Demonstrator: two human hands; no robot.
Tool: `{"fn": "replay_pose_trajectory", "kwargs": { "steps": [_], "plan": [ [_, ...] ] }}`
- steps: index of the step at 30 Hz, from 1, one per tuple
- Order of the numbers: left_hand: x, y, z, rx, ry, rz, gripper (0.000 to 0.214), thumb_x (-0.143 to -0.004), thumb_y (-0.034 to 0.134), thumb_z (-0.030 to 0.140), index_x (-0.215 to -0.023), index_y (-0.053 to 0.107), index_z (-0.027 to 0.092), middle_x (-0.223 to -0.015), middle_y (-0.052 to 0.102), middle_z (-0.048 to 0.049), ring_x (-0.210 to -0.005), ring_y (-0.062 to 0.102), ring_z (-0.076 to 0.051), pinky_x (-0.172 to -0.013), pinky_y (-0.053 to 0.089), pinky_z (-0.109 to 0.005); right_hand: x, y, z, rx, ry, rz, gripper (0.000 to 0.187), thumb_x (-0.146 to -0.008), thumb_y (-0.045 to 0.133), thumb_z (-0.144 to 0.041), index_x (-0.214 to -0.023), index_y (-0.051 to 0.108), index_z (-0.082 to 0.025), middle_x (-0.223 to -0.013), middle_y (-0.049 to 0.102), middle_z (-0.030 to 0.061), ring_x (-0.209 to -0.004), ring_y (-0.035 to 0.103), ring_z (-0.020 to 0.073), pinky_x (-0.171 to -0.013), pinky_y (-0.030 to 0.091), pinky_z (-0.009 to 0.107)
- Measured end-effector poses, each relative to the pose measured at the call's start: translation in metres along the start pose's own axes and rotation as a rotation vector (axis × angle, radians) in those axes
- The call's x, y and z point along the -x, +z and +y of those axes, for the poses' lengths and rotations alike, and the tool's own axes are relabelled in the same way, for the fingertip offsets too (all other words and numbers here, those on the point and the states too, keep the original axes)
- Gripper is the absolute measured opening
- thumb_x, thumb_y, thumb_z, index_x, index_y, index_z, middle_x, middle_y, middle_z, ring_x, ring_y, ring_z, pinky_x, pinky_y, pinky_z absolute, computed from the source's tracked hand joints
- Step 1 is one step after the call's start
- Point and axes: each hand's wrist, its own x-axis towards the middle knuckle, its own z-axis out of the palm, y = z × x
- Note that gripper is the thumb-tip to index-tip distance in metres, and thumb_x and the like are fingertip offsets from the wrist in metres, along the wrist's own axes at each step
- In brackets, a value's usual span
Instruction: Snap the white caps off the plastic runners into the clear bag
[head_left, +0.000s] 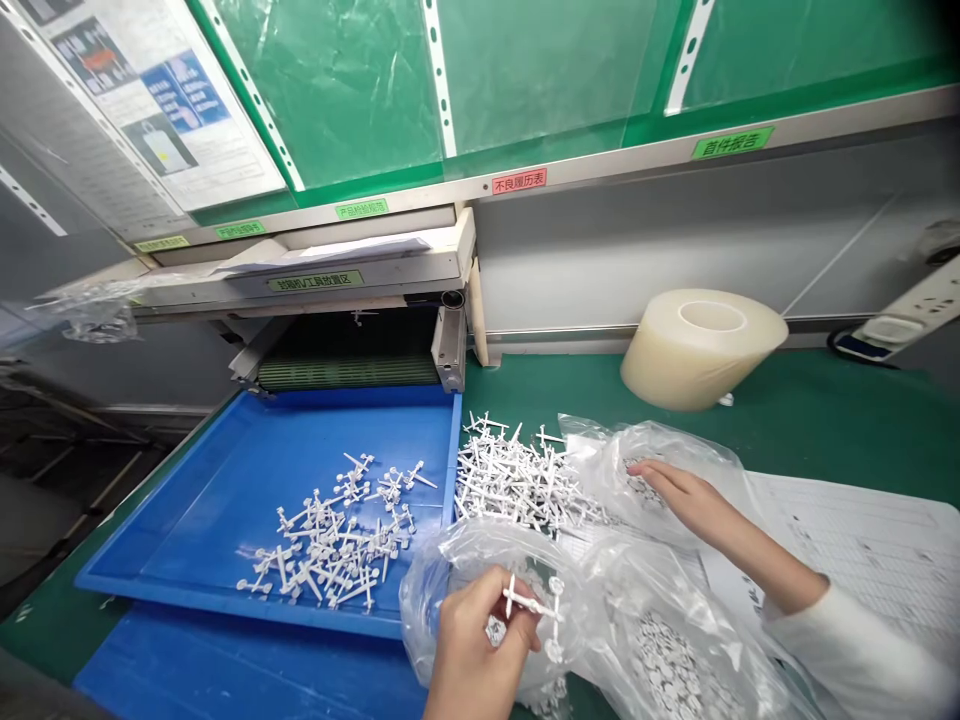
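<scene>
Pinched between the thumb and fingers of my left hand is a white plastic sprue, with small round pieces at its right end. It is held above the opening of a clear plastic bag. My right hand reaches over another clear bag holding small greyish pieces. Its visible fingers are stretched out toward the left, and the thumb side is partly hidden. A third clear bag, in front, contains many small round pieces.
A blue tray holds loose sprues with pieces, below a conveyor's end. Bare white sprues are heaped beside it. A big tape roll, printed sheets and a power strip are on the right.
</scene>
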Motion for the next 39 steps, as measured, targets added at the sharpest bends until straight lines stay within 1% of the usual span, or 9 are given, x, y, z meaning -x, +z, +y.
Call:
{"fn": "replay_pose_trajectory", "kwargs": {
  "steps": [3,8,16,19,24,26,29,33,39],
  "plan": [
    [0.002,0.003,0.003,0.031,-0.007,-0.023,0.017,-0.070,0.050,0.003,-0.067,0.060,0.016,-0.063,0.066,0.0007,-0.054,0.061,-0.013,-0.055,0.045,-0.021,0.034,0.013,-0.025,0.048,-0.076,-0.101,0.016,-0.083,0.060,-0.036,-0.083,0.067,-0.021,-0.097,0.065,0.0075,-0.102,0.053,0.0298,-0.094,0.033,0.042],
    [0.004,0.004,0.012,0.015,0.170,-0.063,0.020,-0.071,0.049,0.000,-0.068,0.060,0.017,-0.067,0.066,0.0000,-0.062,0.063,-0.014,-0.058,0.045,-0.020,0.094,0.040,-0.061,-0.008,-0.078,-0.536,0.031,-0.087,0.053,-0.048,-0.091,0.064,-0.020,-0.068,0.059,-0.0002,-0.062,0.054,0.0164,-0.060,0.043,0.028],
    [0.007,0.000,0.011,-0.042,0.528,-0.071,0.031,-0.069,0.044,-0.005,-0.078,0.061,0.019,-0.082,0.071,-0.0040,-0.067,0.065,-0.014,-0.060,0.049,-0.019,0.101,0.059,-0.052,-0.396,0.187,-0.803,0.044,-0.074,0.067,-0.058,-0.073,0.051,-0.017,-0.059,0.050,-0.0045,-0.045,0.039,0.0057,-0.047,0.028,0.018],
    [0.011,0.002,0.009,-0.051,0.457,-0.039,0.025,-0.073,0.047,-0.001,-0.076,0.061,0.020,-0.077,0.071,-0.0035,-0.065,0.066,-0.014,-0.059,0.049,-0.020,0.102,0.059,-0.048,-0.385,0.155,-0.748,0.045,-0.073,0.068,-0.059,-0.071,0.051,-0.017,-0.059,0.051,-0.0036,-0.046,0.040,0.0065,-0.047,0.030,0.019],
    [0.017,0.008,0.011,0.051,-0.063,-0.098,0.012,-0.076,0.055,0.013,-0.066,0.053,0.019,-0.045,0.059,0.0034,-0.041,0.062,-0.014,-0.044,0.044,-0.019,0.115,0.060,-0.044,0.089,-0.345,-0.332,0.020,-0.090,0.054,-0.035,-0.077,0.063,-0.021,-0.071,0.061,0.0027,-0.067,0.057,0.0189,-0.062,0.042,0.028],
    [0.017,0.008,0.014,0.101,-0.182,-0.103,0.012,-0.076,0.055,0.015,-0.065,0.049,0.019,-0.045,0.057,0.0043,-0.037,0.061,-0.014,-0.039,0.038,-0.018,0.118,0.060,-0.044,0.131,-0.404,-0.280,0.014,-0.090,0.053,-0.030,-0.081,0.062,-0.023,-0.075,0.062,0.0033,-0.071,0.059,0.0203,-0.065,0.044,0.029],
    [0.014,0.005,0.018,0.110,-0.187,-0.030,0.013,-0.077,0.055,0.018,-0.065,0.050,0.018,-0.048,0.055,0.0051,-0.038,0.060,-0.013,-0.041,0.039,-0.018,0.116,0.061,-0.045,-0.151,-0.179,-0.360,0.018,-0.088,0.055,-0.039,-0.081,0.056,-0.023,-0.077,0.058,0.0021,-0.068,0.058,0.0185,-0.060,0.046,0.028],
    [0.013,0.003,0.018,0.004,-0.034,0.103,0.015,-0.080,0.057,0.020,-0.066,0.057,0.017,-0.050,0.057,0.0046,-0.045,0.059,-0.012,-0.051,0.043,-0.020,0.115,0.070,-0.040,-0.535,0.150,-0.665,0.034,-0.083,0.059,-0.052,-0.084,0.054,-0.018,-0.076,0.054,0.0000,-0.055,0.045,0.0092,-0.047,0.039,0.019],
    [0.015,0.005,0.013,-0.120,0.086,0.156,0.015,-0.081,0.056,0.019,-0.067,0.058,0.018,-0.062,0.065,0.0013,-0.057,0.059,-0.013,-0.056,0.041,-0.021,0.122,0.088,-0.025,-0.459,0.078,-0.779,0.047,-0.083,0.055,-0.062,-0.086,0.055,-0.016,-0.064,0.047,-0.0049,-0.041,0.027,0.0024,-0.037,0.020,0.016]
  ]
}}
